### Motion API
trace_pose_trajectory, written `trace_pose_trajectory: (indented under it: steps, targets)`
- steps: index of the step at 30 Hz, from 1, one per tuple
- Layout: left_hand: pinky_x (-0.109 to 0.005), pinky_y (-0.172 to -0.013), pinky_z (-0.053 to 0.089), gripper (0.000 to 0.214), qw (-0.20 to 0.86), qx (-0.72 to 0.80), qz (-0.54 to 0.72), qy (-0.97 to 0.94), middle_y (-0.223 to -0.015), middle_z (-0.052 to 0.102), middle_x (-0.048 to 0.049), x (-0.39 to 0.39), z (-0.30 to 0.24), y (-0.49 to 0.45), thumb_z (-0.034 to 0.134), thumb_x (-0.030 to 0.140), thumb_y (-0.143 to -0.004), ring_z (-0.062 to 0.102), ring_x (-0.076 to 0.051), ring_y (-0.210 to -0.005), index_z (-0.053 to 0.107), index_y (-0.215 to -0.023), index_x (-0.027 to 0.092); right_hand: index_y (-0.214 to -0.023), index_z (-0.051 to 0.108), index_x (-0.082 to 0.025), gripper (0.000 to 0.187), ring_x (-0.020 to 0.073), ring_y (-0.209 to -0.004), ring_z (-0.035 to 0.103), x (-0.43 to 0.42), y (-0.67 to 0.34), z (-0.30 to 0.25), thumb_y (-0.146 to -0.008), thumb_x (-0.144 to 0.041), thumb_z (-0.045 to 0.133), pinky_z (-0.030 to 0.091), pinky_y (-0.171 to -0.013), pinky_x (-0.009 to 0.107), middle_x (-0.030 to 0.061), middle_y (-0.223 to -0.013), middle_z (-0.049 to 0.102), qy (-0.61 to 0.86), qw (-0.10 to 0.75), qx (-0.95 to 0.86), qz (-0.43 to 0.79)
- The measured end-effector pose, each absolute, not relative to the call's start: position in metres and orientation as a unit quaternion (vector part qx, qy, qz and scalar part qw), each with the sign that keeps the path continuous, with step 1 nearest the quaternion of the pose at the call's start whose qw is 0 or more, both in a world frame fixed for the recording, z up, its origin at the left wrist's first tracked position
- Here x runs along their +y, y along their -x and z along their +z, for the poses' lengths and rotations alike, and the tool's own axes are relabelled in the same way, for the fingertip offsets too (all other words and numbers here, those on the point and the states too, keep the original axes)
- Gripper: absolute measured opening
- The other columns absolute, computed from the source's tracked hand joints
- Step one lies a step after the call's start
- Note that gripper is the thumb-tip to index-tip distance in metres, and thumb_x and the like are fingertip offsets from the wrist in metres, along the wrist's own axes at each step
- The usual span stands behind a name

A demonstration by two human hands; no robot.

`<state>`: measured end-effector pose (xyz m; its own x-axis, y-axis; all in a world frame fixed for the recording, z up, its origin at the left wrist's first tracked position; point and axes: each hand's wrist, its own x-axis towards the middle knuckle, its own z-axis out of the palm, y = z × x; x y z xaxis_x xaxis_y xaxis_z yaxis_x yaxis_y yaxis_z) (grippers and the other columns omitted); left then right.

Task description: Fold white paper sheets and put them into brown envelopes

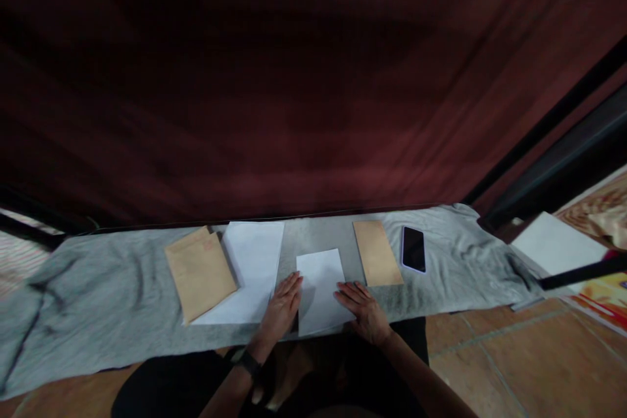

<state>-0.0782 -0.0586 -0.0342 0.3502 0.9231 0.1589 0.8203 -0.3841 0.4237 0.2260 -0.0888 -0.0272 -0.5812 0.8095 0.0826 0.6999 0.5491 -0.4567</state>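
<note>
A white sheet of paper [321, 290], apparently folded, lies on the grey cloth in front of me. My left hand [284, 304] rests at its left edge, fingers stretched out and close together. On its right edge, my right hand [362, 310] lies flat with the fingers extended. Neither hand is wrapped around anything. Left of my hands is a stack of white paper [252, 268], partly covered by brown envelopes [200, 271]. To the right of the folded sheet lies another brown envelope [377, 253].
A phone [414, 249] with a dark screen lies right of the single envelope. The grey cloth [112, 294] covers a long narrow surface against a dark red panel [304, 111]. White board-like material [558, 245] and a colourful printed item [607, 297] stand at the far right, above floor tiles [533, 353].
</note>
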Motion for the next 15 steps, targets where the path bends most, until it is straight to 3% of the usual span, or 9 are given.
trace_pose_trajectory:
  steps: [3,6,11,15]
  targets:
    - [-0.038,-0.117,0.042,0.064,0.209,0.515,0.203,-0.806,-0.147,0.057,-0.0016,-0.087,-0.03,0.088,0.039,0.003,-0.082,0.049,-0.015,-0.139,0.059,-0.138,0.025,-0.147,0.05,-0.026,0.06,0.0279,-0.141,0.045,-0.088,-0.228,-0.031,-0.089,-0.033,0.06,0.029,-0.121,0.051,0.0074,-0.155,0.046,0.428,0.168,-0.864,0.204]
    - [-0.042,-0.117,0.043,0.066,0.236,0.502,0.219,-0.803,-0.144,0.059,0.001,-0.104,-0.027,0.087,0.044,0.001,-0.077,0.05,-0.017,-0.138,0.063,-0.133,0.03,-0.14,0.058,-0.026,0.05,0.0267,-0.138,0.049,-0.086,-0.228,-0.036,-0.09,-0.029,0.058,0.031,-0.12,0.051,0.0072,-0.149,0.053,0.43,0.204,-0.853,0.214]
    - [-0.045,-0.103,0.055,0.035,0.208,0.525,0.291,-0.772,-0.122,0.073,-0.0034,-0.097,-0.029,0.074,0.056,0.012,-0.083,0.066,-0.022,-0.117,0.074,-0.109,0.027,-0.124,0.069,-0.026,0.038,0.0227,-0.12,0.062,-0.084,-0.22,-0.041,-0.093,-0.018,0.049,0.042,-0.111,0.048,0.006,-0.126,0.071,0.46,0.293,-0.813,0.203]
    - [-0.039,-0.092,0.058,0.018,0.212,0.562,0.336,-0.725,-0.1,0.077,-0.006,-0.083,-0.029,0.065,0.057,0.028,-0.09,0.072,-0.023,-0.098,0.074,-0.096,0.023,-0.116,0.069,-0.024,0.026,0.0243,-0.109,0.066,-0.078,-0.209,-0.046,-0.098,-0.024,0.05,0.049,-0.1,0.043,0.0073,-0.114,0.074,0.499,0.323,-0.785,0.176]
